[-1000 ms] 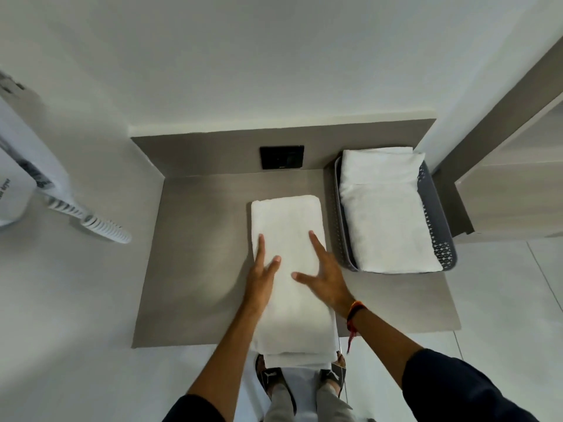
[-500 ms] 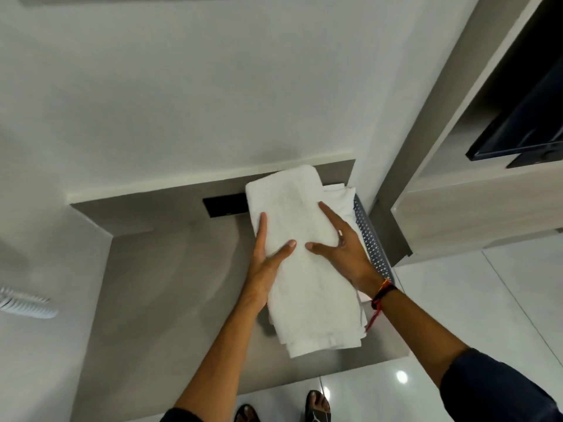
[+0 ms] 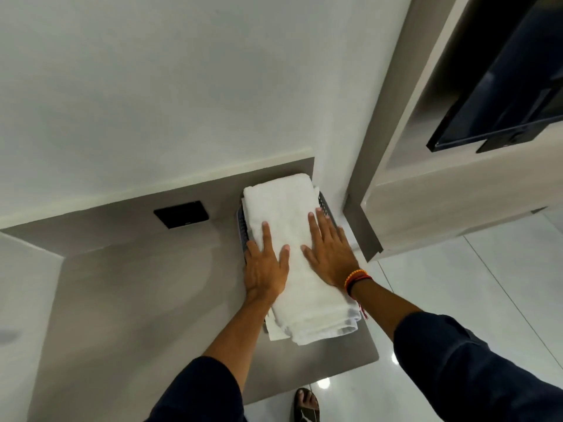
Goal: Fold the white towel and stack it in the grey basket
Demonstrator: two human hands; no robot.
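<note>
The folded white towel (image 3: pixel 289 208) lies lengthwise on top of another white towel (image 3: pixel 275 330) in the grey basket (image 3: pixel 324 203), at the right end of the grey counter (image 3: pixel 137 300). Only bits of the basket's perforated rim show on either side. My left hand (image 3: pixel 265 263) holds the towel's left edge, with index finger and thumb on top and the outer fingers down its side. My right hand (image 3: pixel 329 251) presses on the towel's right half, fingers spread. The towel's near end overhangs the basket toward me.
A black wall plate (image 3: pixel 182 214) sits on the counter's back panel, left of the basket. A pale wooden cabinet (image 3: pixel 441 202) with a dark screen (image 3: pixel 502 102) stands close on the right. My sandalled foot (image 3: pixel 306 405) shows on the glossy white floor below.
The towel went from the middle of the counter, rightward, onto the stack in the basket, with both hands on it throughout. My head turned right, bringing the cabinet into view.
</note>
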